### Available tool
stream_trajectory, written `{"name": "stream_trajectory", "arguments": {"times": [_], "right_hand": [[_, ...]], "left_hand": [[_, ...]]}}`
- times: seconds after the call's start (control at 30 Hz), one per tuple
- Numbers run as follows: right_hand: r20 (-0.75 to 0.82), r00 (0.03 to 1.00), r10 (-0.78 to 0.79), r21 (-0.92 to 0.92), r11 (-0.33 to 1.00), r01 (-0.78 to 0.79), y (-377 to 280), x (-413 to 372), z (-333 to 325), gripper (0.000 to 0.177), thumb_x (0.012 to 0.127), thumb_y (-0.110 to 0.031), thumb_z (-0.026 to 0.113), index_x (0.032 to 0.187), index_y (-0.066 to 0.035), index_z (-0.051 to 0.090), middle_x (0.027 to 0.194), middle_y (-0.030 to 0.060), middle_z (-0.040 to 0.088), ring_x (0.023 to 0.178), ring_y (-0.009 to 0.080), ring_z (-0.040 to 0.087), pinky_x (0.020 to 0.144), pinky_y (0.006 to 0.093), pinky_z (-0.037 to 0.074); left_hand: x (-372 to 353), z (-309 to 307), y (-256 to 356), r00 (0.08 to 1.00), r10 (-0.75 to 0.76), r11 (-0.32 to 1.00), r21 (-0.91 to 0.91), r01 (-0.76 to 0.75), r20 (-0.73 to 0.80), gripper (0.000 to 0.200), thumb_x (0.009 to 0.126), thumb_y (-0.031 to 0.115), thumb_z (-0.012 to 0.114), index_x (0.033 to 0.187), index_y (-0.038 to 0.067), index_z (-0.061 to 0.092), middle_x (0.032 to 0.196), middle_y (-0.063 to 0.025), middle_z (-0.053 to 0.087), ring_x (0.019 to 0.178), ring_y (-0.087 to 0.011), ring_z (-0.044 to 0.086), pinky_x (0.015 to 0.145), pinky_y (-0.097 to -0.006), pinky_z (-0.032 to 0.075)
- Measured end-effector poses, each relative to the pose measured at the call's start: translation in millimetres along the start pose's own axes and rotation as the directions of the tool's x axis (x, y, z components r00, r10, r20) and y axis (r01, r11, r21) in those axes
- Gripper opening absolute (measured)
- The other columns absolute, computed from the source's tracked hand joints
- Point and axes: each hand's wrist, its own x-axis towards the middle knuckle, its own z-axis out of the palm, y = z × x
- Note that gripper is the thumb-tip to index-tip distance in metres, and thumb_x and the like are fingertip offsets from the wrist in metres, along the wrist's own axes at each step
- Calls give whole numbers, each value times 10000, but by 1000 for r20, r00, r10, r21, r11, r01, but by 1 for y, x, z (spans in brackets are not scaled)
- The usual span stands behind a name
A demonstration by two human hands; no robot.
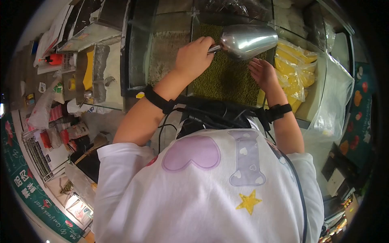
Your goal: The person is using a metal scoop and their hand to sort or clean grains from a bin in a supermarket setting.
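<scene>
My left hand (194, 56) is closed around the handle of a shiny metal scoop (249, 40). The scoop lies level over a glass-walled bin, its wide mouth pointing right. Below it, small green beans (227, 83) fill the bin. To the right, my right hand (263, 73) hovers over the beans with fingers loosely bent and apart, fingertips just under the scoop's lower edge. Nothing shows in that hand.
Clear bags of something yellow (293, 69) fill the compartment on the right. Left of the beans is a compartment of greyish contents (168, 56). A clear plastic bag (334, 101) hangs at the right edge. Further left stands another divided bin (109, 77) with pale contents.
</scene>
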Motion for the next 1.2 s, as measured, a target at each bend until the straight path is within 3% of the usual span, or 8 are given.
{"name": "stream_trajectory", "arguments": {"times": [0.27,0.67,0.83,0.87,1.0,1.07,1.13,1.2], "right_hand": [[61,998,-2,-276,961,19,20,7,-15,387,899,-251,402,1219,-52,491,1210,90,535,1103,216,501,943,324,342],[66,978,198,-654,749,-107,61,23,-18,502,854,-324,446,1310,-117,407,1347,63,383,1271,273,325,943,649,231],[132,901,413,-991,49,123,53,74,-3,390,820,-260,491,1149,-59,541,1151,96,548,1008,272,557,793,435,471],[-159,930,332,-987,-76,-142,53,74,29,315,805,-210,501,1068,-64,594,1008,109,616,844,266,607,718,362,496],[319,807,498,-485,-646,590,64,210,11,356,837,-276,472,1128,-96,570,1108,107,585,912,294,593,768,418,496],[481,675,559,-215,-672,709,70,302,-6,376,853,-309,458,1159,-113,557,1158,106,570,946,308,586,793,445,496],[264,885,383,-778,-457,430,23,185,72,432,870,-343,435,1255,-150,475,1293,88,456,1012,319,560,836,477,482],[23,940,341,-961,-251,114,-14,94,136,513,887,-380,391,1372,-232,321,1462,60,213,1112,334,505,878,525,461]], "left_hand": [[-20,-2,-24,996,-61,984,-161,72,70,269,792,217,613,999,55,562,801,-129,618,718,-316,598,633,-379,464],[-70,-34,-55,930,-239,858,-388,337,280,274,859,199,564,1030,-14,544,665,-50,563,593,-119,528,562,-279,425],[-120,-48,-85,884,-401,790,-398,467,240,310,817,200,596,1043,-10,562,702,-105,593,618,-181,574,587,-310,442],[-131,-54,-87,841,-470,732,-414,541,270,313,814,193,601,1046,-13,560,703,-100,593,622,-165,572,586,-304,440],[-168,-68,-109,788,-567,684,-398,612,238,321,808,184,617,1058,-8,555,697,-97,581,636,-128,567,584,-291,436],[-183,-75,-121,768,-596,654,-412,634,235,312,805,180,618,1055,2,560,705,-105,583,629,-143,566,585,-292,434],[-193,-80,-133,752,-617,630,-428,649,232,304,803,175,619,1052,11,564,713,-113,585,622,-157,564,586,-294,433],[-197,-83,-145,805,-572,755,-284,592,157,268,805,179,599,1027,32,560,750,-145,604,643,-233,594,595,-335,451]]}}
